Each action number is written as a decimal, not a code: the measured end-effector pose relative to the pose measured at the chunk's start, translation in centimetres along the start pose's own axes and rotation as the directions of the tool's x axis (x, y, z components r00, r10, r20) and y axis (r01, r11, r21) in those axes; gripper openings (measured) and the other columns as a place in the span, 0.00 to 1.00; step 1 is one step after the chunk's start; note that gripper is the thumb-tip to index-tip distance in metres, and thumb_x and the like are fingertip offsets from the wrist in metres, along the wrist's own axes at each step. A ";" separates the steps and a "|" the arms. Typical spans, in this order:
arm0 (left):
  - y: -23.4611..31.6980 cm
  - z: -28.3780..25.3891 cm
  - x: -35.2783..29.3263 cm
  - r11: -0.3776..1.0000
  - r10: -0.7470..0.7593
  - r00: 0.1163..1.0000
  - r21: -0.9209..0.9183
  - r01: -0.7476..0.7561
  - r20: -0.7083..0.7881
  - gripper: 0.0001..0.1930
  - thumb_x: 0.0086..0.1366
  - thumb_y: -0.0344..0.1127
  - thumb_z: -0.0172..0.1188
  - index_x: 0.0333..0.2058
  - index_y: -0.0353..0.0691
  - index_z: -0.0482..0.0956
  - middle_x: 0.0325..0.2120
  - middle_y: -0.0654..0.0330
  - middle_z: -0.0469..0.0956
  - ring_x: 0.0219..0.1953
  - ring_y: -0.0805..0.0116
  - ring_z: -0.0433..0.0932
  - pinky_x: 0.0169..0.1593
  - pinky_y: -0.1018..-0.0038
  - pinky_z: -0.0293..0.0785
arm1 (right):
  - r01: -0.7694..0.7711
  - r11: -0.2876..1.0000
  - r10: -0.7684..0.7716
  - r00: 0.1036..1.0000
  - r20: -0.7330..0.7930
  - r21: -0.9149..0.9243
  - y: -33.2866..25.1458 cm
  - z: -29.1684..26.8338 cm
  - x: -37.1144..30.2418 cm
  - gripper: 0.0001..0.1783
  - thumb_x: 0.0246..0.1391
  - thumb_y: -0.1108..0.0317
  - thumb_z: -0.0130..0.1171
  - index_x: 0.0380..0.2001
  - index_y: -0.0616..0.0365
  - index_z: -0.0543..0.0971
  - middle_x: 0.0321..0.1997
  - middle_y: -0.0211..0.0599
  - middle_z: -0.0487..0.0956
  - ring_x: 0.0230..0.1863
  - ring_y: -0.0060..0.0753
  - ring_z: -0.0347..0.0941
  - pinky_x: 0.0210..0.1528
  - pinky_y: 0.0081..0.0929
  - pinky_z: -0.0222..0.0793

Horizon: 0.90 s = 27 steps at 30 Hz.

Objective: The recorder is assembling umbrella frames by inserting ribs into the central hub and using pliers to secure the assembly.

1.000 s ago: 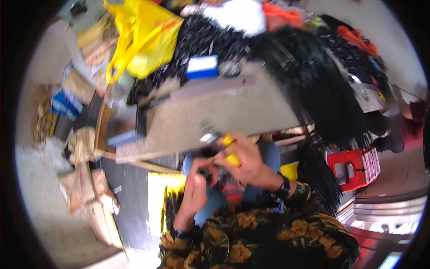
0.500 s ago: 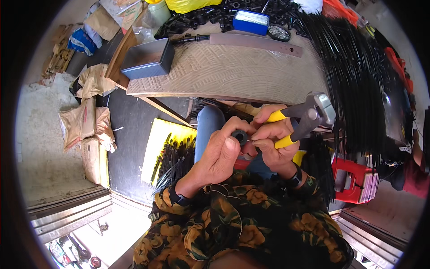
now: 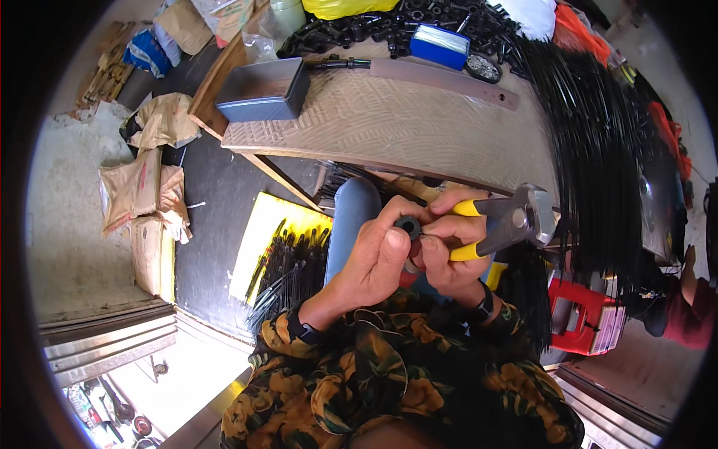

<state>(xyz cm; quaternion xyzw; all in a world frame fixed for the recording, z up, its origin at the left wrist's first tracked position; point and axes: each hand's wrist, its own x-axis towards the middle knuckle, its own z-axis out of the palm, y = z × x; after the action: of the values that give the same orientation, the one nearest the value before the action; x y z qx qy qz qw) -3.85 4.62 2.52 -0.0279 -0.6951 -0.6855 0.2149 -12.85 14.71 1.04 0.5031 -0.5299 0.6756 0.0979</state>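
Note:
Just above my lap, my left hand (image 3: 372, 258) is closed around a small black round fitting (image 3: 408, 225), its open hole facing up between thumb and fingers. Close against it is my right hand (image 3: 452, 262), with the yellow handles of a pair of end-cutting pincers (image 3: 532, 215) in its grip. The metal jaws point to the right, away from the fitting. My right thumb and fingertip are pinched at the fitting's side; whatever tiny piece may be between them is too small to make out.
Ahead stands a worktable (image 3: 336, 123) bearing a grey box (image 3: 262, 101), a flat metal bar (image 3: 449, 84), a blue box (image 3: 440, 46) and piled black fittings (image 3: 359, 26). Long black rods (image 3: 598, 157) hang at the right above a red case (image 3: 580, 318). Black rods (image 3: 292, 258) lie on yellow sheeting at left.
My right hand has come slightly left, its fingertips now against the fitting. The pincers' head has tipped a little lower. The whole view has shifted slightly.

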 end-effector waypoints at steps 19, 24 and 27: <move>-3.6 -3.1 -1.9 0.999 -0.023 0.986 -0.041 0.017 -0.164 0.29 0.65 0.59 0.32 0.38 0.35 0.68 0.22 0.64 0.64 0.23 0.79 0.61 0.27 0.81 0.58 | 0.096 0.890 0.079 0.931 0.357 -0.446 0.2 -1.9 0.9 0.19 0.34 0.79 0.62 0.36 0.59 0.77 0.39 0.43 0.72 0.35 0.39 0.73 0.32 0.27 0.69; -2.5 -3.2 -0.8 0.999 0.014 0.990 -0.048 -0.021 -0.144 0.30 0.65 0.59 0.31 0.37 0.35 0.67 0.20 0.64 0.64 0.22 0.78 0.61 0.26 0.81 0.58 | 0.432 0.572 0.233 0.729 0.643 -0.697 -2.8 -7.0 2.2 0.14 0.37 0.72 0.58 0.33 0.57 0.74 0.41 0.39 0.69 0.35 0.38 0.70 0.31 0.31 0.68; -1.7 -2.2 -0.7 0.997 -0.058 0.997 -0.048 0.056 -0.049 0.28 0.66 0.58 0.34 0.39 0.34 0.65 0.23 0.61 0.69 0.22 0.79 0.63 0.27 0.82 0.60 | 0.473 0.546 0.306 0.656 0.690 -0.692 -2.8 -6.6 2.6 0.14 0.40 0.69 0.56 0.34 0.58 0.73 0.41 0.38 0.67 0.37 0.37 0.68 0.33 0.31 0.67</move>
<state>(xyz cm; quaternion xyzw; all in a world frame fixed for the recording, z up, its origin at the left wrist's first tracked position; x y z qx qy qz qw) -3.20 2.53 0.59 0.0044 -0.6739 -0.7078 0.2120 -16.04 20.16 5.24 0.6508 -0.7450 0.0619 0.1327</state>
